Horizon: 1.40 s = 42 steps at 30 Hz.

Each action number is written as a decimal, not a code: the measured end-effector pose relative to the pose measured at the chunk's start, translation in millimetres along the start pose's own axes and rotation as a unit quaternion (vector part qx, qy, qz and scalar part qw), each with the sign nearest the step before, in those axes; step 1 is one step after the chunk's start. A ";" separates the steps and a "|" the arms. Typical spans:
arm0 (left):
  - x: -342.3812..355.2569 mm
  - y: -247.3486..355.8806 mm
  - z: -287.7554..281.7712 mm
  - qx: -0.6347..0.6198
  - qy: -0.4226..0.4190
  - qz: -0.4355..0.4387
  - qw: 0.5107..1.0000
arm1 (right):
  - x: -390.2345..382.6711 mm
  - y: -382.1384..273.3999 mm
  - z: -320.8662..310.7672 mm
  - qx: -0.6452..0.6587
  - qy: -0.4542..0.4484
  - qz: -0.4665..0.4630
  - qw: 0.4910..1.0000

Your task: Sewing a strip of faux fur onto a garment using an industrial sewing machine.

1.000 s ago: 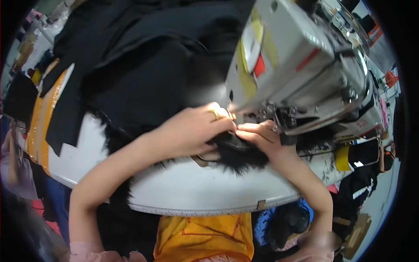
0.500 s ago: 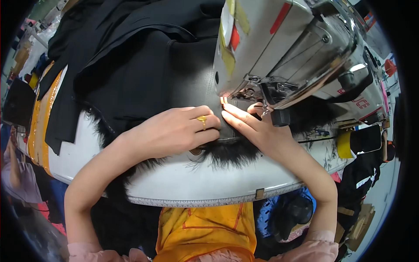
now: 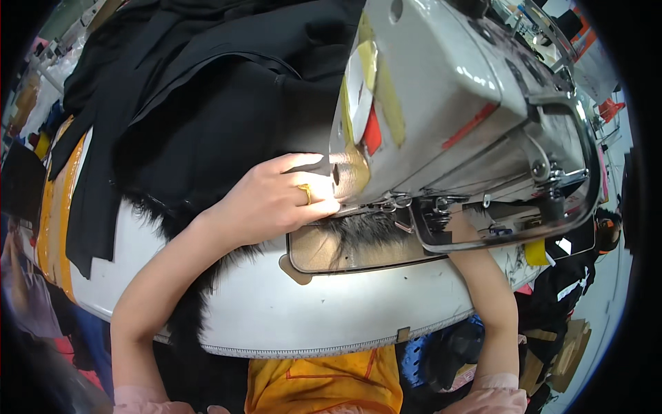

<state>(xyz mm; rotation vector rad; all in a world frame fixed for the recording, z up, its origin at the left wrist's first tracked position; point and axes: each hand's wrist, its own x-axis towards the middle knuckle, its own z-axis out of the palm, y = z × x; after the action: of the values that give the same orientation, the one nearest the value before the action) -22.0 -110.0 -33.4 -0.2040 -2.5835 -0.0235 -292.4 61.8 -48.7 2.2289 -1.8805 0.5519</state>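
Note:
My left hand (image 3: 279, 200), with a yellow ring on one finger, lies on a black garment (image 3: 207, 124). Its fingers reach out, slightly apart, toward the lit spot under the head of a white sewing machine (image 3: 441, 103). The thumb is out of sight. Most of my right hand (image 3: 467, 231) is behind the machine's front, with its fingers hidden. Black fur trim (image 3: 369, 231) along the garment's edge spreads over the tan bed plate (image 3: 324, 259). The needle area is hidden by the machine head.
A white tabletop (image 3: 276, 310) has a measuring tape (image 3: 296, 353) along its front edge. Yellow tape (image 3: 58, 228) covers the table's left side. Below hangs my orange apron (image 3: 324, 383). A blue basket (image 3: 414, 362) stands beneath the table at right.
The view has tilted, so the machine head covers more. My right hand, seen before with fingers stretched by the presser foot, is now mostly hidden. More of the tan bed plate shows.

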 end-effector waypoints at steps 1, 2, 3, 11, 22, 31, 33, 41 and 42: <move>-0.3 1.4 -0.3 -0.001 0.006 -0.008 1.000 | -0.9 0.0 1.8 0.006 0.001 0.006 1.000; -0.3 4.4 -1.0 0.005 0.007 -0.014 1.000 | -2.8 -1.0 3.3 0.016 0.002 0.013 1.000; 0.2 7.5 -1.9 0.009 0.004 -0.030 1.000 | -4.0 -1.8 5.0 0.029 0.003 0.022 0.999; 4.1 30.9 -0.9 0.082 -0.012 -0.048 0.995 | -15.8 -3.0 11.6 0.122 0.012 0.089 0.988; -9.1 28.3 -10.6 0.095 -0.019 -0.041 0.994 | -10.5 12.5 11.1 -0.102 0.048 -0.060 0.992; -26.3 72.8 -45.2 0.056 -0.133 -0.093 0.985 | 5.1 -37.3 -69.0 -0.135 -0.200 -0.131 0.961; -14.7 81.4 -43.3 0.092 -0.145 -0.097 0.980 | 10.7 -58.6 -73.6 -0.116 -0.224 -0.128 0.959; -19.7 82.2 -36.3 0.070 0.007 -0.069 0.995 | 8.4 -67.5 -25.8 -0.058 -0.147 -0.077 0.984; -26.7 85.4 -37.6 0.080 -0.044 -0.073 0.993 | 4.6 -65.6 -25.0 -0.077 -0.150 -0.068 0.983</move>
<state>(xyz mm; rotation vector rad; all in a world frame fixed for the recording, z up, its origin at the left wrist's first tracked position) 32.8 -31.5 -17.3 0.0450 -2.6674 0.1420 -231.9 79.1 -17.2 2.4198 -1.8056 0.0475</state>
